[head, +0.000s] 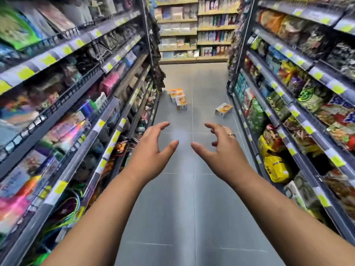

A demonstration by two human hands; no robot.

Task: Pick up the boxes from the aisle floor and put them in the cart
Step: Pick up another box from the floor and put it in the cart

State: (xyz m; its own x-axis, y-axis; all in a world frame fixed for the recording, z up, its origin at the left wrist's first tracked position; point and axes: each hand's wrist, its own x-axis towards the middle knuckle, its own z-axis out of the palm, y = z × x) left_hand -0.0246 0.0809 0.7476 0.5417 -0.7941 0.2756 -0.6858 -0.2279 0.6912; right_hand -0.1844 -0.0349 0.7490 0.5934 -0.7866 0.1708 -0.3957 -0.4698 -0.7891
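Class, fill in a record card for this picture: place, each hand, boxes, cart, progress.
place: shop aisle, grey floor, left shelves and right shelves stocked
left hand: empty, fingers spread, reaching forward
right hand: empty, fingers loosely curved, ring on one finger
boxes: cluster on the floor by the left shelves; lone box by the right shelves
cart: not in view
progress: no box picked up yet

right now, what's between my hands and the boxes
Only bare grey floor between the left hand, the right hand and the boxes, seen in the head view.
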